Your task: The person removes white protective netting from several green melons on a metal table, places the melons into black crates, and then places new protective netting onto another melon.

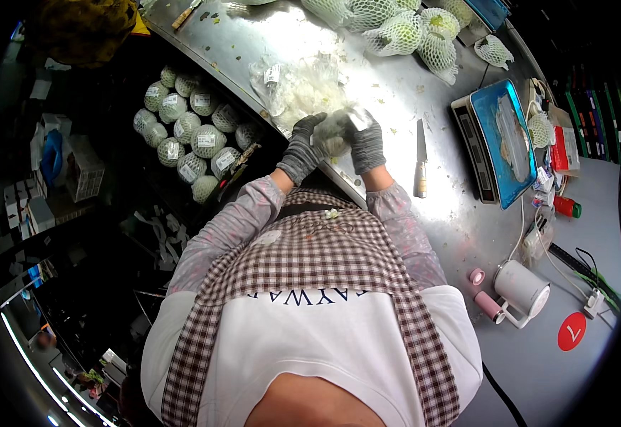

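My left hand (304,149) and my right hand (368,141), both in grey knit gloves, hold a roundish clear-plastic package (332,136) between them. It hangs over the near edge of a metal worktable (396,107); what is inside is hard to make out. A white label (360,118) shows at its upper right, by my right fingers. Just beyond my hands lies a heap of clear plastic packages (305,88) with whitish contents, some bearing labels. To the right of my right hand, a knife (421,160) with a light handle lies flat on the metal.
Labelled round produce in foam nets (193,133) fills a dark container at left. More net-wrapped produce (401,32) lies at the far side. A blue-topped scale (502,144), an electric kettle (521,288) and a pink bottle (488,307) stand at right. Another knife (185,16) lies far left.
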The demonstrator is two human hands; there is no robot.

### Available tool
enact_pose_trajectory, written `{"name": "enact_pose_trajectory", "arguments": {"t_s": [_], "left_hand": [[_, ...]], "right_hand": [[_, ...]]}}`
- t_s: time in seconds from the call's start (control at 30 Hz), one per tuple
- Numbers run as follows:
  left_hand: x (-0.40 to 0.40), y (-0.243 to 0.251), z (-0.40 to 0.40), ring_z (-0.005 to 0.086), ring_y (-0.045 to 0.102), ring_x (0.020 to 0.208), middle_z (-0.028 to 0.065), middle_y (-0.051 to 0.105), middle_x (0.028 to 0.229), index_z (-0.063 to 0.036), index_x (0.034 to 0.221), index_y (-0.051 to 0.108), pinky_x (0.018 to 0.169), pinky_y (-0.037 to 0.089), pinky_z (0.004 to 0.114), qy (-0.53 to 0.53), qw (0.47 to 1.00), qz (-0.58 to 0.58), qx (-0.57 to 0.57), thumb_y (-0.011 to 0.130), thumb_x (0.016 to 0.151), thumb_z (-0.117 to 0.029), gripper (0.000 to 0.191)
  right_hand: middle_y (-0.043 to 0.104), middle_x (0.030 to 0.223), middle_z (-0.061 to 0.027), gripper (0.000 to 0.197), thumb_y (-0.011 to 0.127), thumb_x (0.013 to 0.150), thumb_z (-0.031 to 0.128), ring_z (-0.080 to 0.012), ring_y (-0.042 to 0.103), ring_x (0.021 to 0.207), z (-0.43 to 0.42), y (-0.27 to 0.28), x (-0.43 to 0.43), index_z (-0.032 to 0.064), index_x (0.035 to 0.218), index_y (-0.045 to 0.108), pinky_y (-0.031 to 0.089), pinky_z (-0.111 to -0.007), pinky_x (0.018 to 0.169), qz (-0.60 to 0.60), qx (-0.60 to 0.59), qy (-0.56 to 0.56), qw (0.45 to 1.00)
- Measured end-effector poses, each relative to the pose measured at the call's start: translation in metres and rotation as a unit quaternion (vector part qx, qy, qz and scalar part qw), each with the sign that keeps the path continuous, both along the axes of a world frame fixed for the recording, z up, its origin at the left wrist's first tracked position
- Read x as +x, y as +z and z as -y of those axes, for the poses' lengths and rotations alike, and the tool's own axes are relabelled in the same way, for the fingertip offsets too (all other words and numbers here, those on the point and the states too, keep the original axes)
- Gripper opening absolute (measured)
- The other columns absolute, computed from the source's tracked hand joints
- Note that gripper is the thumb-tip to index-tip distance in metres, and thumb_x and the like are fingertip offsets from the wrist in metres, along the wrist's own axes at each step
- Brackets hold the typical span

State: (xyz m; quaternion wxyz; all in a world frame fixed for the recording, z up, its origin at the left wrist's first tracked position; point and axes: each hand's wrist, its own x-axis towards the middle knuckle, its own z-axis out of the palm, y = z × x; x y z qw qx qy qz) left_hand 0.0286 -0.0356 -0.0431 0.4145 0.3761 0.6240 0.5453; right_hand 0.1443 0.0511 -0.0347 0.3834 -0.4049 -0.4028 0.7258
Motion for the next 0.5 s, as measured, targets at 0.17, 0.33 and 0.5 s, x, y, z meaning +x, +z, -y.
{"name": "enact_pose_trajectory", "arguments": {"t_s": [0.17, 0.33, 0.5], "left_hand": [[-0.003, -0.003, -0.007, 0.0188, 0.047, 0.104, 0.0099, 0.05, 0.112, -0.0026, 0.122, 0.042, 0.089, 0.041, 0.033, -0.058, 0.979, -0.187, 0.048, 0.078, 0.064, -0.026, 0.072], [-0.016, 0.004, -0.014, 0.0214, 0.044, 0.112, 0.0105, 0.045, 0.121, -0.0035, 0.128, 0.036, 0.095, 0.037, 0.033, -0.14, 0.984, -0.1, 0.045, 0.077, 0.066, -0.024, 0.077], [-0.024, 0.006, -0.019, 0.0196, 0.046, 0.11, 0.0097, 0.049, 0.116, -0.004, 0.128, 0.037, 0.094, 0.037, 0.032, -0.183, 0.963, -0.2, 0.012, 0.075, 0.068, -0.024, 0.073]], "right_hand": [[0.061, 0.082, -0.0005, 0.019, 0.054, 0.085, 0.015, -0.0083, 0.055, 0.069, 0.006, 0.0, -0.001, 0.0021, 0.099, 0.059, 0.046, -0.021, 0.058, 0.011, -0.04, 0.06, 0.997], [0.06, 0.08, -0.0014, 0.023, 0.06, 0.081, 0.017, -0.0078, 0.054, 0.067, -0.012, 0.002, 0.007, 0.0015, 0.098, 0.058, 0.046, -0.021, 0.058, 0.091, -0.01, 0.22, 0.971], [0.061, 0.08, -0.0031, 0.024, 0.063, 0.079, 0.019, -0.0085, 0.054, 0.067, -0.015, 0.009, 0.008, 0.0, 0.093, 0.059, 0.046, -0.02, 0.057, 0.009, 0.007, 0.205, 0.979]]}}
